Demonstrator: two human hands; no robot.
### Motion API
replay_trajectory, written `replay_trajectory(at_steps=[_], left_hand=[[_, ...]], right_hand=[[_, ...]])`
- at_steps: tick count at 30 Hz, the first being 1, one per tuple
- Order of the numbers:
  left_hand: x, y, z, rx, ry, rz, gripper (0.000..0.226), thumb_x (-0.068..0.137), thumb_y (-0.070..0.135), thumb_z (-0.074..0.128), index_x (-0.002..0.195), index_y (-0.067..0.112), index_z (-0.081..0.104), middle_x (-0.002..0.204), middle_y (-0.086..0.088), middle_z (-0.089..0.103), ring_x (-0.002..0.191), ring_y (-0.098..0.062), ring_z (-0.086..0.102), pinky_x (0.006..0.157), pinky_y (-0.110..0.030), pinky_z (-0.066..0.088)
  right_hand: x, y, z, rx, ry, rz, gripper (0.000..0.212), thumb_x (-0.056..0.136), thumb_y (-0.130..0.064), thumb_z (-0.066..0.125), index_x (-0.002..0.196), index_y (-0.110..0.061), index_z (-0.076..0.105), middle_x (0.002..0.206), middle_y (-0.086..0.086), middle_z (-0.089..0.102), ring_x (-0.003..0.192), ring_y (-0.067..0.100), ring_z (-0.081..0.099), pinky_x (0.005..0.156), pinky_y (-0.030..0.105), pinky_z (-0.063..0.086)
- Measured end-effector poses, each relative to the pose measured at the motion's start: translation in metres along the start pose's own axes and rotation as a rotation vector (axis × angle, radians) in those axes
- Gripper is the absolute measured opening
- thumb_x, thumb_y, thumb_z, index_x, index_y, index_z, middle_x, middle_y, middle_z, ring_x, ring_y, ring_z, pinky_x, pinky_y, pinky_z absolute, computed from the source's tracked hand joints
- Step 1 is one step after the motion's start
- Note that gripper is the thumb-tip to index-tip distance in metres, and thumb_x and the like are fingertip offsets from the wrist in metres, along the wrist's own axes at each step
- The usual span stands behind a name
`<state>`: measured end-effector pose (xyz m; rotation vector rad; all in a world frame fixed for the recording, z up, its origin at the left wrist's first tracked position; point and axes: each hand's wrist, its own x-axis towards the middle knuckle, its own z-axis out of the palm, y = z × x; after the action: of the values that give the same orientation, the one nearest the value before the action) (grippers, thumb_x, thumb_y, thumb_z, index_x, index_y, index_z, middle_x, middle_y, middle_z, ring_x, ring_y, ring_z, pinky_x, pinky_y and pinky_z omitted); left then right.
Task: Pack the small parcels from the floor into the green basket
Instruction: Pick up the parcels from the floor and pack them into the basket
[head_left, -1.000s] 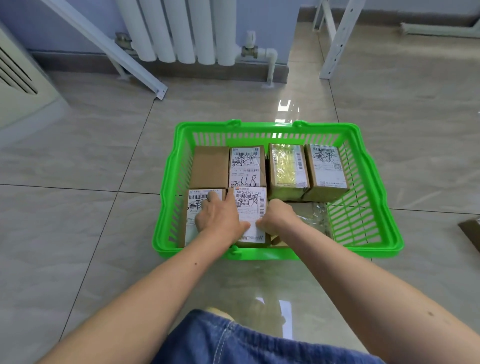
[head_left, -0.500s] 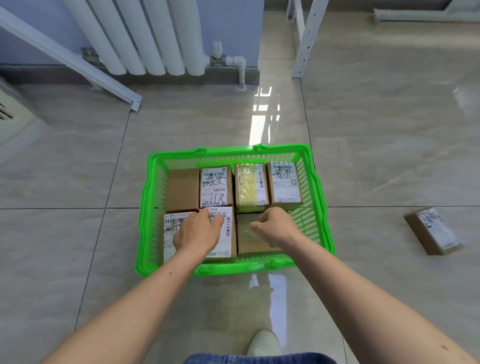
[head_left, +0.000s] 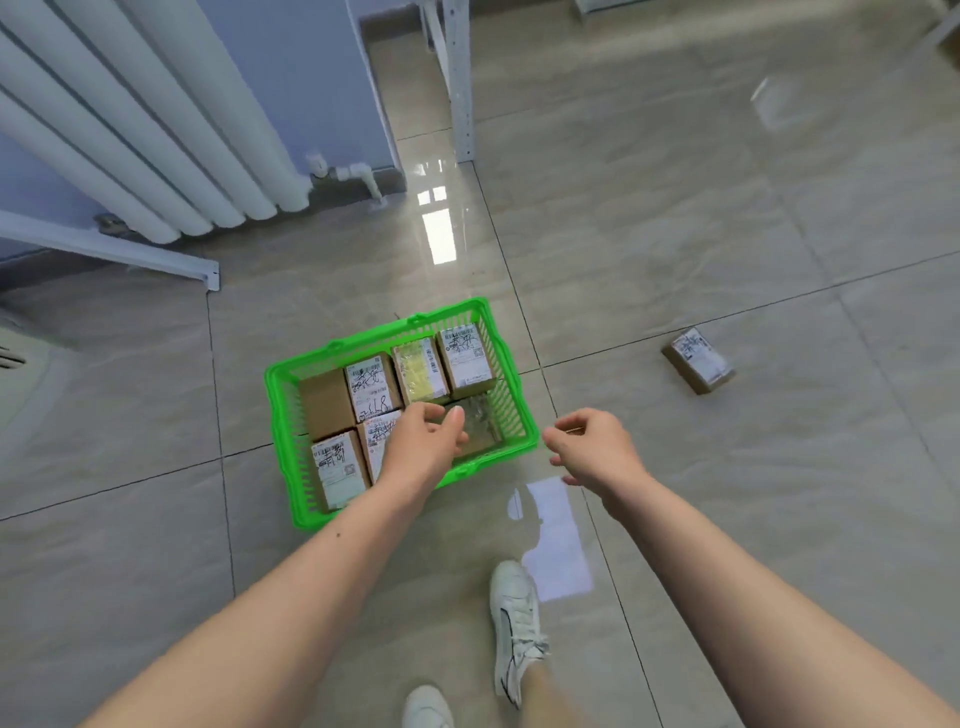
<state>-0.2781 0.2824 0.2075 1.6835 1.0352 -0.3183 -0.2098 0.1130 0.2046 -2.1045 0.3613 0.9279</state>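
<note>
tiled floor (head_left: 675, 234): lone parcel (head_left: 700, 360) well right of empty right hand (head_left: 597, 447); left hand (head_left: 423, 447) empty over green basket (head_left: 283, 415).

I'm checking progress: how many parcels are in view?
8. Seven lie in the green basket: four along the far row, three in the near row, one partly under the left hand. One parcel remains on the floor, right.

a plain indoor room, maybe a storeroom or sorting space, though the exact kind is unclear. glossy beige floor tiles (head_left: 675, 218) run to a blue-grey wall (head_left: 311, 67) carrying a white column radiator (head_left: 156, 135). white metal frame legs (head_left: 457, 88) stand on the floor, and a labelled cardboard parcel (head_left: 698, 359) lies loose on it.
</note>
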Motion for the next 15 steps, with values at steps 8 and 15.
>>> replay_trajectory(at_steps=[8,15], left_hand=[[-0.037,0.106,0.105,0.027,-0.134,0.055,0.035,0.094,0.036,0.054,0.115,0.008,0.055,0.086,-0.004,0.073,0.063,-0.012,0.06,0.056,-0.026,0.042],[-0.033,0.196,0.221,0.036,-0.255,0.093,0.041,0.094,0.04,0.053,0.124,0.013,0.046,0.089,-0.002,0.072,0.07,-0.014,0.064,0.068,-0.029,0.044]], right_hand=[[-0.016,0.014,-0.165,0.153,0.11,0.068,0.019,0.081,-0.026,0.065,0.097,-0.018,0.06,0.089,0.003,0.068,0.096,0.031,0.07,0.088,0.051,0.056],[0.037,0.035,-0.295,0.137,0.175,0.121,0.027,0.072,-0.034,0.063,0.096,-0.022,0.056,0.106,0.005,0.067,0.104,0.032,0.066,0.093,0.052,0.053]])
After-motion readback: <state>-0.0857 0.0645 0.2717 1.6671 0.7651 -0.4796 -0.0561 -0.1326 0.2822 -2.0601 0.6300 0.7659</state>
